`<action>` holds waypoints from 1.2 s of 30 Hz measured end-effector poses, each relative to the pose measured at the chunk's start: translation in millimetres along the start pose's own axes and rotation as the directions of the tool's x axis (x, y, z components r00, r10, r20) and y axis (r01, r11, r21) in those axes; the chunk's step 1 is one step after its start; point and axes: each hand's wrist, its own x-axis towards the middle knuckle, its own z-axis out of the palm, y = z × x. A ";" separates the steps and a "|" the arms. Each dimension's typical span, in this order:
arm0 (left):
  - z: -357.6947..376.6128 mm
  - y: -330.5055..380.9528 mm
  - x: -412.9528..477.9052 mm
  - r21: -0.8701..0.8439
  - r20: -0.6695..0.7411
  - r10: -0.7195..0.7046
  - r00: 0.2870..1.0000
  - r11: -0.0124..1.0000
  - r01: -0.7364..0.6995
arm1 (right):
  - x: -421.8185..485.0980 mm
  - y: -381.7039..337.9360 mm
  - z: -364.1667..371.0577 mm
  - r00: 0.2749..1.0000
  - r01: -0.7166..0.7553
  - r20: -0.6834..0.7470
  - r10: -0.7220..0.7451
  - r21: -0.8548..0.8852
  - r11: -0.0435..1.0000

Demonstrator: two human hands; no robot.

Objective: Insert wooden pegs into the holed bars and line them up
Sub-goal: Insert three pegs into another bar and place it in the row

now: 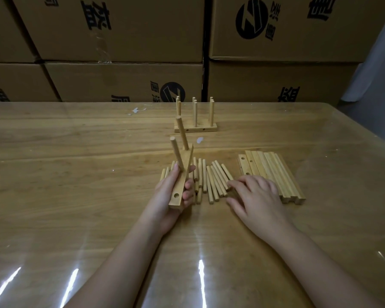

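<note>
Stockroom or small assembly workshop

Large printed cardboard cartons [120, 30] stand stacked wall-high right behind a wooden desk [53, 152] under a glossy clear sheet [276, 274], where loose pegs [216, 181] and holed bars [273, 172] lie in batches.

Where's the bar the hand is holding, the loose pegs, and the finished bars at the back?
held bar [178, 187]: head view, flat face just above its end hole.
loose pegs [216, 181]: head view, middle of the pile.
finished bars [196, 130]: head view, front bar's side face.
</note>
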 end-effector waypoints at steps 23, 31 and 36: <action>-3.2 1.8 -0.7 -0.256 0.059 -0.102 0.993 0.960 0.114 | 2.1 -1.8 -5.7 0.975 -0.077 -0.194 0.106 0.152 0.985; -5.1 0.7 1.0 -0.217 0.027 -0.047 0.998 0.975 0.052 | 7.6 4.9 -13.0 0.832 -0.063 -0.206 0.515 0.887 0.458; -4.7 1.5 0.5 -0.199 0.056 -0.017 0.998 0.980 0.028 | 6.1 2.3 -17.1 0.796 0.031 -0.224 0.563 0.943 0.331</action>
